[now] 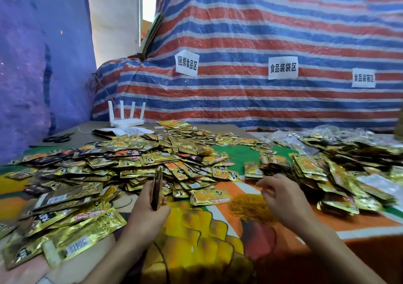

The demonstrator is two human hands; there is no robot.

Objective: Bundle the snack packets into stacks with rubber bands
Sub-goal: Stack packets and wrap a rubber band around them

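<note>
My left hand [150, 205] grips a thin stack of snack packets [157, 185] held upright on edge, just in front of the big loose pile of gold packets [122, 166]. My right hand [283, 194] hovers over a heap of orange-yellow rubber bands [248, 207] on the table, its fingers curled downward; whether it pinches a band I cannot tell. To the right lie bundled stacks of gold packets [327, 174].
A colourful cloth [196, 229] covers the table. Scissors [57, 139] and a white router [126, 121] sit at the far left. Clear plastic bags [305, 137] lie at the far right. A striped tarp wall [261, 43] with paper signs stands behind.
</note>
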